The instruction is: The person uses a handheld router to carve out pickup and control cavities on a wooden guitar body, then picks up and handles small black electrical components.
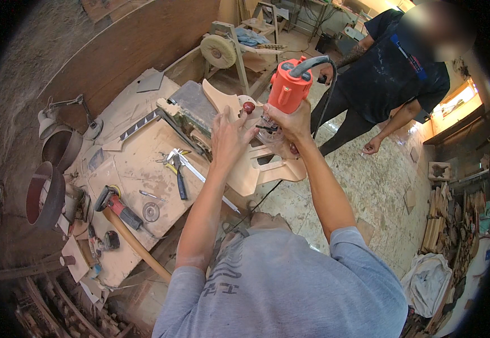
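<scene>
An orange router (288, 89) with a black cord sits on a pale, shaped wooden piece (246, 172) at the worktable's edge. My right hand (291, 120) is closed around the router's lower body, above its clear base. My left hand (231, 135) grips the wooden piece left of the router, fingers and thumb beside a red knob (248, 107); what its fingertips touch is partly hidden. Left of my hands lie pliers (178, 174), a caliper (197, 172) and, farther toward the front, a red-and-black power tool (122, 212).
The worktable (143, 146) also carries a lamp (93, 127) and round metal parts (45, 191). A person (391, 84) in dark clothes stands close at the right. A machine with a round wheel (218, 49) is behind. Wood offcuts (442, 208) line the right wall.
</scene>
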The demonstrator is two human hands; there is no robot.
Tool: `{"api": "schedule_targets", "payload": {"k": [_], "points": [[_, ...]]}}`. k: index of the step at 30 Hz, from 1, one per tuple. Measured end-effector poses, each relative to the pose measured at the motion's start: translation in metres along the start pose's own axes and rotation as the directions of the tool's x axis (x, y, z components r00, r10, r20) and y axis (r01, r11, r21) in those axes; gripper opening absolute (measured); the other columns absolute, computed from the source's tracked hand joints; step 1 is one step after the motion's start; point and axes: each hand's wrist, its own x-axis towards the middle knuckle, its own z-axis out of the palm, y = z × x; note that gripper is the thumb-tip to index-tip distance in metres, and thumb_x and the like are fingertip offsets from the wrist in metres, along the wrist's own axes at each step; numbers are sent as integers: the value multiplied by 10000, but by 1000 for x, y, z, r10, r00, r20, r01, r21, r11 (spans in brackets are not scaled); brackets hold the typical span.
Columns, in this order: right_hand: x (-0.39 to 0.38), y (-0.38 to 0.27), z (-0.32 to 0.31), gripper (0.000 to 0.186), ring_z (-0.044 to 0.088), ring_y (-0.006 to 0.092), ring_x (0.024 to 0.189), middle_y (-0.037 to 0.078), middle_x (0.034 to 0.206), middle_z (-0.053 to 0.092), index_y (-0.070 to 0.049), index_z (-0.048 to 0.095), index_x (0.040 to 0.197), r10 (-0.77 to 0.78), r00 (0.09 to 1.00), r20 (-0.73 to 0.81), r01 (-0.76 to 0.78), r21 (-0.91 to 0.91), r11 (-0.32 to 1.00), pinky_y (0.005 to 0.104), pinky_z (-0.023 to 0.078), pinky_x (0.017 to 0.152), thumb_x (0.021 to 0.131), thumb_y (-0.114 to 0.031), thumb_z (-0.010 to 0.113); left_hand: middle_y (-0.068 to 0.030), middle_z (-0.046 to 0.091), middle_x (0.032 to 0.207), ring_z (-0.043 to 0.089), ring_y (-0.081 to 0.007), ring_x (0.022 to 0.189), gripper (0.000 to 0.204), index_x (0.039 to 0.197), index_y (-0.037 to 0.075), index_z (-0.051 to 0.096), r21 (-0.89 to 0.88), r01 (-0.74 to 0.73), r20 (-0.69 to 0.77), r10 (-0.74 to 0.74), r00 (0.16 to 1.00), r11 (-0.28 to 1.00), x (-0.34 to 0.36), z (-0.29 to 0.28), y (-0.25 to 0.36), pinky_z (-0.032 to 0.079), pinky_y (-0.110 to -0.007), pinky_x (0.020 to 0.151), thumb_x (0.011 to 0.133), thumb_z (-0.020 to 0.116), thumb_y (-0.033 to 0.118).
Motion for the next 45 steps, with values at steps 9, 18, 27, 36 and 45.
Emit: {"api": "schedule_targets", "payload": {"k": [9, 18, 27, 36, 45], "points": [[-2, 0, 0, 614, 761, 193, 988, 67, 1111, 793, -103, 735, 1301, 89, 996, -5, -89, 19, 996, 373, 583, 910, 752, -311, 917, -261, 420, 1656, 425, -484, 1465, 609, 1454, 293, 700, 2, 29, 17, -29, 999, 1000, -2, -2, 2, 426, -538, 1180, 906, 772, 550], [-1, 3, -2, 597, 761, 206, 904, 76, 1023, 792, -90, 741, 1276, 51, 999, -19, -52, -40, 998, 386, 594, 849, 747, -301, 919, -231, 424, 1662, 439, -463, 1449, 597, 1446, 332, 702, 45, 42, 31, -44, 999, 998, -2, -2, 3, 445, -548, 1160, 908, 756, 586], [-1, 6, -2, 633, 763, 206, 976, 89, 1105, 793, -95, 734, 1302, 71, 997, -9, -71, 6, 997, 374, 588, 898, 740, -320, 918, -236, 415, 1663, 434, -477, 1453, 581, 1420, 306, 721, 22, 47, 24, -48, 999, 999, -2, -2, 5, 443, -577, 1147, 907, 764, 574], [0, 4, -1, 610, 688, 136, 896, 15, 1016, 729, -26, 696, 1302, -17, 1000, -21, 17, -9, 1000, 326, 565, 831, 802, -297, 914, -217, 395, 1682, 431, -470, 1456, 589, 1428, 319, 719, 33, 79, 54, -81, 995, 996, -2, -5, 8, 438, -600, 1140, 908, 753, 593], [-1, 15, -1, 673, 759, 205, 1027, 90, 1161, 788, -74, 725, 1309, 120, 993, -20, -120, -12, 993, 372, 577, 934, 720, -327, 928, -215, 393, 1688, 419, -466, 1467, 583, 1429, 314, 718, 13, 86, 51, -87, 995, 996, -4, -9, 11, 437, -588, 1144, 909, 760, 574]]}}
